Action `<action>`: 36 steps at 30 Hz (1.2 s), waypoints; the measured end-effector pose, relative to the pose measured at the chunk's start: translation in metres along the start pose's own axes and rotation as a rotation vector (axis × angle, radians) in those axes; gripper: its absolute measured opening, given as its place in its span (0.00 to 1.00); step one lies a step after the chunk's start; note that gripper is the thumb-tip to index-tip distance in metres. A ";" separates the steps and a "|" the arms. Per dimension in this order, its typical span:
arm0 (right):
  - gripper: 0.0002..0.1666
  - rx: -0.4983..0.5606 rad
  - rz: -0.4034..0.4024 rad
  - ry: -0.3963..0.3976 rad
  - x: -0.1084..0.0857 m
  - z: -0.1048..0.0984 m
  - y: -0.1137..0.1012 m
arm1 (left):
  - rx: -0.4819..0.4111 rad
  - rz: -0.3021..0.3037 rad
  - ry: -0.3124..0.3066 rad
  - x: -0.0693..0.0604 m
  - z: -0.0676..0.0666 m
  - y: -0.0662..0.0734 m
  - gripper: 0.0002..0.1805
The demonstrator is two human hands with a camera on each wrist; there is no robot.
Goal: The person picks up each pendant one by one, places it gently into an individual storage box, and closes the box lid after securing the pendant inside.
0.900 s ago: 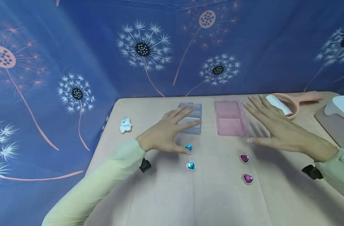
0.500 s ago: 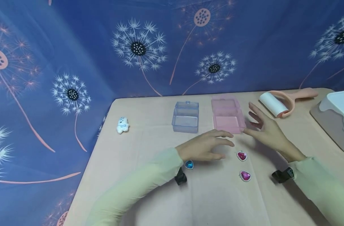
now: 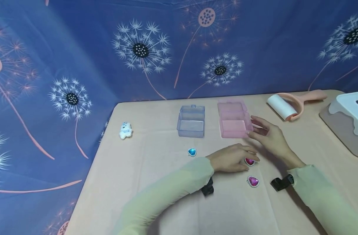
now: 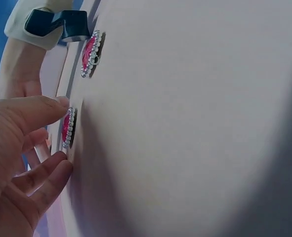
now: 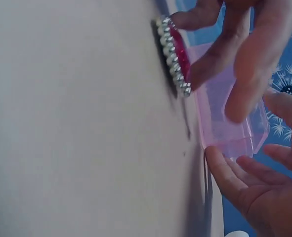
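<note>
My left hand (image 3: 233,158) reaches over the nearer-to-box pink heart gem (image 4: 67,129), rimmed with silver beads; thumb and fingertips lie on either side of it, and the gem still rests on the table. Closer to me lies a second pink heart gem (image 3: 253,181). At the right side of an open, see-through pink box (image 3: 234,129) is my right hand (image 3: 270,137), its thumb at the front corner and its other fingers spread along the side without wrapping round it. A blue heart gem (image 3: 192,152) lies below an open blue-grey box (image 3: 191,127).
A white bear figure (image 3: 125,130) lies at the table's left. Back right are a lint roller (image 3: 282,107) with a peach handle and a white-and-brown container (image 3: 348,120). A blue dandelion-print cloth (image 3: 155,75) hangs behind the table (image 3: 155,147).
From over the blue gems, my left hand has moved right to a pink gem. My right hand has come down and left to the pink box's side.
</note>
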State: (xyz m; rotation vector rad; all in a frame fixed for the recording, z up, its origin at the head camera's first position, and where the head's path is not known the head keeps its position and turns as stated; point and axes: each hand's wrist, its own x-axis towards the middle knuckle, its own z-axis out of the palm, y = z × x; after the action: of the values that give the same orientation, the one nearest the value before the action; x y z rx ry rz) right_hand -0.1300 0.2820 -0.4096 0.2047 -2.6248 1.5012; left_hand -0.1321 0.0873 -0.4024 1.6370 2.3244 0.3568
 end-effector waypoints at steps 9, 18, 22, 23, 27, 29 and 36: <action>0.36 -0.094 0.027 0.011 0.003 0.003 0.000 | 0.092 -0.005 -0.034 0.012 0.003 0.000 0.19; 0.33 -0.152 -0.028 0.018 0.002 0.004 0.001 | 0.099 -0.003 -0.009 0.013 0.008 -0.003 0.13; 0.33 -0.165 -0.030 0.023 0.001 0.003 0.001 | 0.094 -0.010 -0.010 0.015 0.007 -0.002 0.12; 0.33 -0.165 -0.030 0.022 0.001 0.003 0.001 | 0.096 -0.013 -0.009 0.015 0.006 -0.002 0.12; 0.33 -0.166 -0.034 0.012 0.003 0.004 0.000 | 0.130 -0.016 -0.012 0.015 0.005 0.001 0.11; 0.34 -0.165 -0.035 0.009 0.003 0.004 0.000 | 0.157 -0.011 -0.013 0.015 0.004 0.002 0.10; 0.34 -0.173 -0.024 0.016 0.001 0.003 0.002 | 0.175 0.006 -0.033 0.019 0.002 0.002 0.07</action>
State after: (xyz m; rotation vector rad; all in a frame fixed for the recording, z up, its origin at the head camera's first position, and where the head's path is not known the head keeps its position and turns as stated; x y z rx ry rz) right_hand -0.1317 0.2802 -0.4123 0.2063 -2.7105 1.2537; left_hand -0.1351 0.1057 -0.4052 1.7139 2.3859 0.1292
